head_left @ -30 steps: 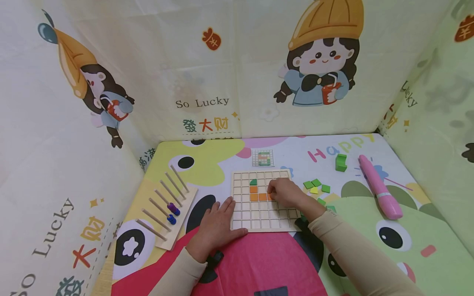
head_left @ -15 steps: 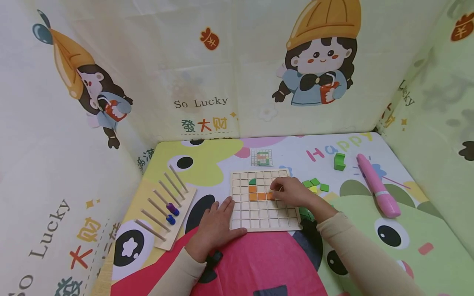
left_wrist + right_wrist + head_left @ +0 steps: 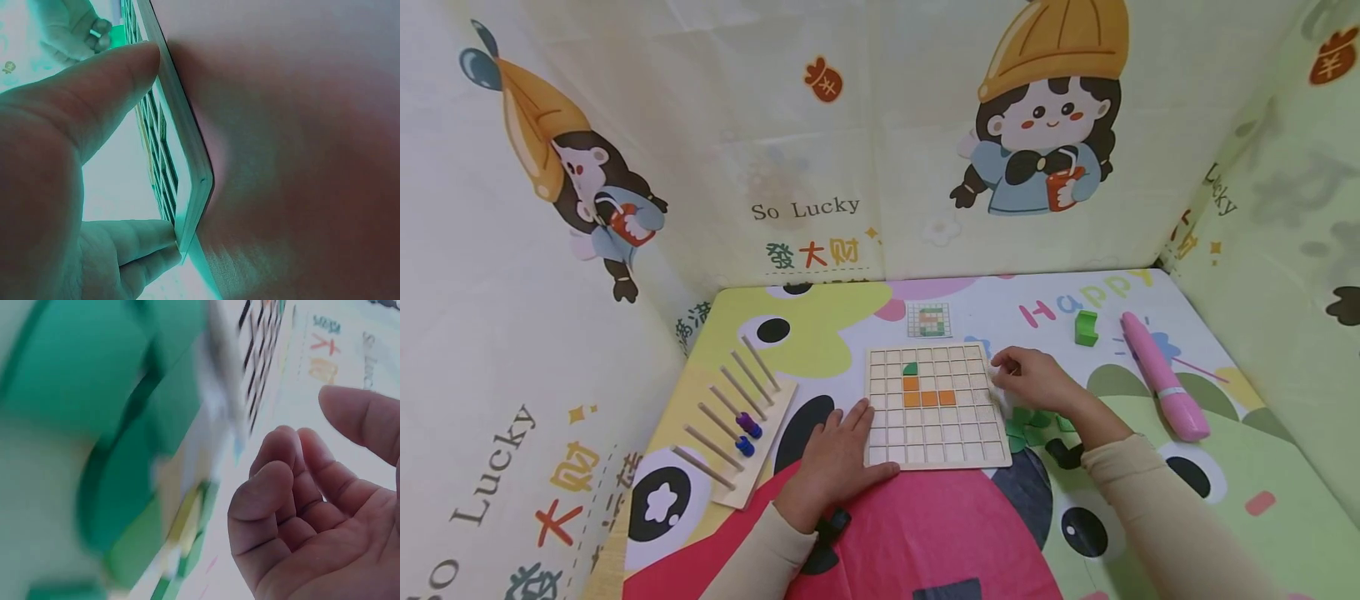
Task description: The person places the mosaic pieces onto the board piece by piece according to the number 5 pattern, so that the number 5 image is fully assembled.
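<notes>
A wooden grid board (image 3: 891, 435) lies on the table in the head view. One green rounded tile (image 3: 911, 369) and several orange square tiles (image 3: 928, 398) sit in its cells. My left hand (image 3: 835, 462) rests at the board's near left corner, fingers along the left side and thumb on the front edge, as the left wrist view also shows. Just past the board's right edge hovers my right hand (image 3: 1033, 383), fingers loosely bent with nothing between them. Below it lie loose green tiles (image 3: 1033, 421), partly hidden by the arm; a yellow tile (image 3: 187, 522) shows in the right wrist view.
A small card with a coloured grid pattern (image 3: 928, 320) lies behind the board. To the left stands a wooden peg rack (image 3: 758, 450) with blue and purple beads. A green block (image 3: 1086, 328) and a pink wand-shaped object (image 3: 1165, 379) lie at the right.
My right hand has left the orange tile at the end of the row and moved right, off the board. The left hand has stayed at the corner.
</notes>
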Demonstrator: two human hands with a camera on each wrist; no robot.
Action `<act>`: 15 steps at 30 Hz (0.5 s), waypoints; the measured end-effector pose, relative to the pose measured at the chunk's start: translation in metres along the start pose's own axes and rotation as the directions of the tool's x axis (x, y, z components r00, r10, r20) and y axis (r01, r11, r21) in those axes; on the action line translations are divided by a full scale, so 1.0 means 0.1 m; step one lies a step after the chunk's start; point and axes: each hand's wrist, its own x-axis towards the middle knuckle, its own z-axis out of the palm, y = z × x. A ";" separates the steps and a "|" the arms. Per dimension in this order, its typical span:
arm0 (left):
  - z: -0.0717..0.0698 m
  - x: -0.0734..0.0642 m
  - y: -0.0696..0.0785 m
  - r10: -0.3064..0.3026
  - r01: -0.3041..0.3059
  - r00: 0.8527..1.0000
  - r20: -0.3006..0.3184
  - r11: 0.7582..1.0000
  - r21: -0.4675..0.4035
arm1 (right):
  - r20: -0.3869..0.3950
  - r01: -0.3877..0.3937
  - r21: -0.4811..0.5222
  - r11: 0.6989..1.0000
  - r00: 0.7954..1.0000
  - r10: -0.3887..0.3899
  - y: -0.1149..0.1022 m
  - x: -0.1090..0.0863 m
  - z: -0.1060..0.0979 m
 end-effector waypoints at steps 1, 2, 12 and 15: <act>0.00 0.00 0.00 0.000 0.000 1.000 -0.001 1.000 -0.001 | -0.012 -0.009 -0.015 1.000 1.000 0.009 0.04 -0.02 -0.02; 0.00 0.00 0.00 0.000 0.000 1.000 -0.002 1.000 -0.002 | -0.026 -0.021 -0.029 0.999 0.999 0.020 0.09 -0.04 -0.04; 0.00 0.01 0.00 -0.001 0.001 1.000 -0.007 1.000 0.003 | -0.122 -0.154 -0.085 0.984 0.982 0.143 0.47 -0.25 -0.23; 0.01 0.01 0.00 -0.004 0.004 1.000 -0.005 1.000 0.005 | -0.123 -0.175 -0.106 0.979 0.979 0.161 0.53 -0.29 -0.27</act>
